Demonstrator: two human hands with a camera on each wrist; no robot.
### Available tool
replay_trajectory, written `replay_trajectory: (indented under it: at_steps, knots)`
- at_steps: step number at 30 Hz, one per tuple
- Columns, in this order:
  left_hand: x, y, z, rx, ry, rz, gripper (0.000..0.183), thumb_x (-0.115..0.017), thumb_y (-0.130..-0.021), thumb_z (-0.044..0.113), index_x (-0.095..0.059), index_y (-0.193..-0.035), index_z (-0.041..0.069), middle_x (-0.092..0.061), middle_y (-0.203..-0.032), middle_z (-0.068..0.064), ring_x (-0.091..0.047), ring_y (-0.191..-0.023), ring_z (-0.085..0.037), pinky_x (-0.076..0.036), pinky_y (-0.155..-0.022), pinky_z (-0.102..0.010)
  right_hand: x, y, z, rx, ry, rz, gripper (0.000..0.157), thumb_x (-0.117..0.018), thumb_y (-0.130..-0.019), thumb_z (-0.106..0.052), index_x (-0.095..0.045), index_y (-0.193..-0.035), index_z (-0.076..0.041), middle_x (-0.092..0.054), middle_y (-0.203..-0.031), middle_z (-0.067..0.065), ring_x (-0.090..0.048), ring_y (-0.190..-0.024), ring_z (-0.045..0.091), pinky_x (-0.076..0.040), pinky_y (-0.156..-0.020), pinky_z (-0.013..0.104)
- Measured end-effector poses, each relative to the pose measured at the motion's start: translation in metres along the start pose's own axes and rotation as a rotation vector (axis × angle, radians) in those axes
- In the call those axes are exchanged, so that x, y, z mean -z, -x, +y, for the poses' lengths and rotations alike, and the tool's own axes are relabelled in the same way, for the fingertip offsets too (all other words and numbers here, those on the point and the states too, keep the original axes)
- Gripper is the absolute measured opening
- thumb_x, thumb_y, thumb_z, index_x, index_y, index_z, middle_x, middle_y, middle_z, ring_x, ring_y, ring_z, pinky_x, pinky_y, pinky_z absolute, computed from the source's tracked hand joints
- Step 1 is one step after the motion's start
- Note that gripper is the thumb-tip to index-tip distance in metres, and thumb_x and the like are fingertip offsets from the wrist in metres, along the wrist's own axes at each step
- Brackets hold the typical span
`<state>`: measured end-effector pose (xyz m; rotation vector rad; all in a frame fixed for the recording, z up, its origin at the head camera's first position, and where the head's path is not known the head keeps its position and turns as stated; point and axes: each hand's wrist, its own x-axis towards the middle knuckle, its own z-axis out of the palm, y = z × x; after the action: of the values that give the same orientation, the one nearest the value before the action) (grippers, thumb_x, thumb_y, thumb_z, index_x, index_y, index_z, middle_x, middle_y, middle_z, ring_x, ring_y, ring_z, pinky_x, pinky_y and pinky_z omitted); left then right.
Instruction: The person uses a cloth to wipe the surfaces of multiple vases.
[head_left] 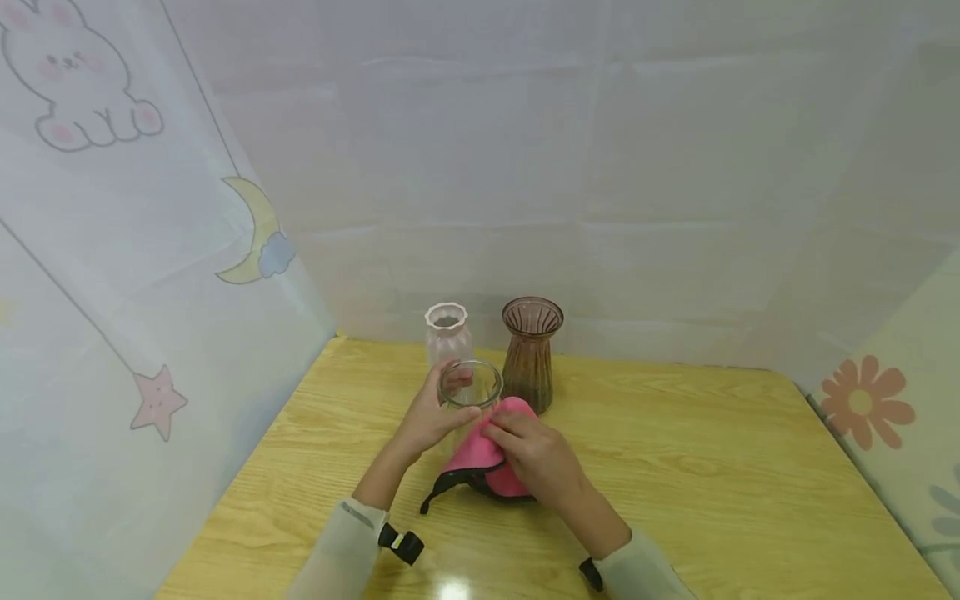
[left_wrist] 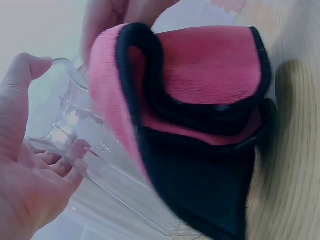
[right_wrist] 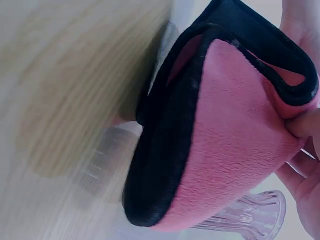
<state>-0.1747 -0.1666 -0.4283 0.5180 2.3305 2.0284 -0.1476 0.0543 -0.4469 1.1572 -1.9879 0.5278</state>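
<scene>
A clear glass vase (head_left: 471, 385) with a wide round rim stands in front of two other vases. My left hand (head_left: 435, 417) grips it near the neck, thumb on the near side and fingers on the far side; the left wrist view shows the glass (left_wrist: 115, 165) between thumb and fingers. My right hand (head_left: 543, 458) pinches a pink cloth (head_left: 480, 450) with black edging against the vase's right side. In the right wrist view the folded cloth (right_wrist: 235, 140) hangs from the fingers and hides most of the glass.
Behind the clear vase stand a pale pink vase (head_left: 448, 337) with a scalloped rim and, to its right, a brown ribbed vase (head_left: 531, 358). The yellow wood-grain table (head_left: 675, 467) meets a pale curtain (head_left: 637, 208) at its back edge.
</scene>
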Motion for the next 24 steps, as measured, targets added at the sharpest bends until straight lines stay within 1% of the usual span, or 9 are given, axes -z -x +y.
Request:
replay_trajectory:
  at_steps: [3,8,11,14,18,20,21,23,24]
  knots:
    - [0.003,-0.002,0.000,-0.016,0.003,-0.025,0.090,-0.082,-0.086,0.013,-0.025,-0.156,0.002,-0.052,-0.145,-0.017,-0.047,-0.137,-0.033,-0.028,-0.121,-0.050,-0.001,0.003,-0.002,-0.005,0.017,-0.032,0.026,-0.081,-0.077,0.000,-0.078,-0.101,-0.011,-0.074,-0.105,0.006,-0.071,-0.100,0.021,-0.059,-0.081,0.030]
    - [0.006,-0.004,-0.001,-0.049,0.056,-0.077,0.088,-0.080,-0.088,0.011,-0.025,-0.155,0.000,-0.050,-0.146,-0.021,-0.044,-0.139,-0.037,-0.026,-0.121,-0.050,0.000,0.006,-0.007,-0.021,0.025,-0.087,0.026,-0.085,-0.075,-0.001,-0.078,-0.097,-0.013,-0.073,-0.103,0.003,-0.071,-0.097,0.017,-0.059,-0.078,0.027]
    - [0.010,-0.005,-0.002,-0.051,0.081,-0.111,0.089,-0.080,-0.088,0.015,-0.023,-0.155,-0.001,-0.049,-0.147,-0.023,-0.042,-0.140,-0.039,-0.024,-0.122,-0.052,0.000,0.008,-0.011,-0.032,0.031,-0.147,0.026,-0.086,-0.075,-0.001,-0.078,-0.096,-0.014,-0.073,-0.100,0.000,-0.070,-0.095,0.014,-0.059,-0.076,0.025]
    - [0.013,-0.006,-0.004,-0.057,0.098,-0.141,0.092,-0.080,-0.089,0.020,-0.021,-0.157,0.001,-0.048,-0.148,-0.023,-0.041,-0.142,-0.039,-0.022,-0.121,-0.055,-0.001,0.010,-0.013,-0.059,0.021,-0.225,0.025,-0.084,-0.077,0.000,-0.079,-0.097,-0.014,-0.073,-0.098,-0.001,-0.070,-0.093,0.013,-0.058,-0.075,0.024]
    - [0.015,-0.007,-0.008,-0.083,0.149,-0.159,0.100,-0.080,-0.089,0.025,-0.013,-0.161,0.005,-0.040,-0.155,-0.024,-0.034,-0.147,-0.038,-0.016,-0.121,-0.059,0.001,0.013,-0.015,-0.098,0.008,-0.313,0.022,-0.080,-0.082,0.000,-0.080,-0.099,-0.014,-0.073,-0.099,-0.002,-0.069,-0.092,0.012,-0.058,-0.072,0.023]
    - [0.013,-0.005,-0.008,-0.088,0.159,-0.129,0.105,-0.082,-0.088,0.024,-0.009,-0.162,0.008,-0.034,-0.159,-0.023,-0.029,-0.150,-0.035,-0.013,-0.122,-0.059,0.003,0.014,-0.016,-0.104,0.014,-0.311,0.022,-0.080,-0.083,-0.002,-0.080,-0.100,-0.015,-0.073,-0.100,-0.003,-0.070,-0.092,0.012,-0.058,-0.071,0.023]
    - [0.012,-0.004,-0.007,-0.088,0.136,-0.095,0.107,-0.083,-0.086,0.025,-0.009,-0.163,0.010,-0.032,-0.161,-0.022,-0.028,-0.151,-0.035,-0.014,-0.122,-0.060,0.004,0.014,-0.016,-0.099,0.020,-0.295,0.022,-0.080,-0.082,-0.003,-0.080,-0.100,-0.016,-0.073,-0.100,-0.003,-0.070,-0.092,0.012,-0.058,-0.071,0.024]
    - [0.005,0.000,-0.004,-0.077,0.074,-0.011,0.112,-0.086,-0.082,0.025,-0.010,-0.163,0.011,-0.031,-0.162,-0.020,-0.027,-0.151,-0.034,-0.019,-0.121,-0.060,0.008,0.015,-0.015,-0.080,0.030,-0.233,0.023,-0.082,-0.081,-0.004,-0.079,-0.100,-0.017,-0.074,-0.101,-0.003,-0.071,-0.092,0.012,-0.059,-0.071,0.025]
    - [0.001,0.001,-0.002,-0.065,0.034,0.042,0.113,-0.088,-0.080,0.025,-0.012,-0.162,0.011,-0.032,-0.161,-0.020,-0.029,-0.149,-0.034,-0.023,-0.120,-0.059,0.010,0.015,-0.015,-0.069,0.032,-0.191,0.024,-0.082,-0.080,-0.004,-0.079,-0.100,-0.017,-0.075,-0.101,-0.002,-0.072,-0.091,0.012,-0.059,-0.071,0.026]
